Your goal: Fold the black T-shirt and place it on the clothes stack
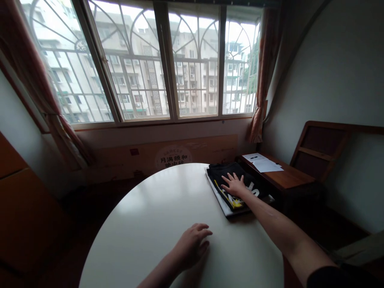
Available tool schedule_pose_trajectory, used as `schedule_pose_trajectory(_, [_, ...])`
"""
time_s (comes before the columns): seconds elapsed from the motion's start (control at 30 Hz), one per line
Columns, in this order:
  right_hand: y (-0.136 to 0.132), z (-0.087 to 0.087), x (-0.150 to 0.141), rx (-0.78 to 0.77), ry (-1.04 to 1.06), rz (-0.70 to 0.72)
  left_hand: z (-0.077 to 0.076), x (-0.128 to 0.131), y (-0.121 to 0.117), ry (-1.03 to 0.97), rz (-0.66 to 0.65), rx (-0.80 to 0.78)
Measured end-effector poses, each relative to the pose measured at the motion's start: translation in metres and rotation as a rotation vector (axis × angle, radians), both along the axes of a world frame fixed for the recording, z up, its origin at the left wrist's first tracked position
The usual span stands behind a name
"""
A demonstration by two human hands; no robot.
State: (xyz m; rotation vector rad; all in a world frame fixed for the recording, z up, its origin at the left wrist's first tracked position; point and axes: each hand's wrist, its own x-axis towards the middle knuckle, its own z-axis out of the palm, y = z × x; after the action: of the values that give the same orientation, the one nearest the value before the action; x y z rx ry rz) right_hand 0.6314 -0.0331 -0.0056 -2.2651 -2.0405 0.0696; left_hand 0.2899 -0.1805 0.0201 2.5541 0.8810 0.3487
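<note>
A stack of folded clothes (220, 176), black on top with yellow and white print, lies at the right edge of a round white table (156, 208). My right hand (234, 185) rests flat on top of the stack, fingers spread and holding nothing. My left hand (192, 244) lies palm down on the bare tabletop near me, fingers loosely curved, nothing under it that I can see.
A low wooden side table (288, 180) with white papers (264, 164) and a pen stands right of the stack. A wooden frame (324, 148) leans on the right wall. A large barred window (168, 64) with curtains fills the back; a cardboard panel (174, 156) sits below it.
</note>
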Motion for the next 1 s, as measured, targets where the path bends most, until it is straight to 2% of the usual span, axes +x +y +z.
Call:
schedule_pose_trajectory(0.13, [0.008, 0.018, 0.007, -0.086, 0.045, 0.052, -0.020, -0.008, 0.004, -0.155, -0.007, 0.018])
schedule_pose_trajectory(0.23, [0.011, 0.030, 0.016, -0.005, 0.041, 0.043, -0.024, -0.008, 0.005, -0.213, -0.036, 0.025])
schedule_pose_trajectory(0.3, [0.010, 0.028, 0.021, 0.036, 0.015, 0.002, -0.024, -0.007, 0.006, -0.237, -0.042, 0.019])
schedule_pose_trajectory(0.47, [0.004, 0.003, 0.026, -0.003, -0.015, -0.054, -0.027, -0.009, 0.009, -0.277, -0.051, 0.005])
schedule_pose_trajectory(0.6, [0.004, 0.007, 0.026, -0.025, -0.009, -0.045, -0.033, -0.013, 0.012, -0.305, -0.041, -0.009])
schedule_pose_trajectory(0.7, [0.006, 0.018, 0.020, -0.013, -0.017, -0.066, -0.037, -0.017, 0.015, -0.306, -0.008, -0.005])
schedule_pose_trajectory(0.8, [0.004, 0.024, 0.003, 0.113, -0.021, -0.037, -0.035, -0.023, 0.020, -0.314, 0.032, 0.016])
schedule_pose_trajectory(0.87, [0.003, 0.023, -0.011, 0.160, -0.009, 0.031, -0.032, -0.027, 0.024, -0.336, 0.078, 0.037])
schedule_pose_trajectory(1.0, [0.003, 0.015, -0.033, 0.130, 0.016, 0.091, -0.024, -0.037, 0.034, -0.396, 0.174, 0.084])
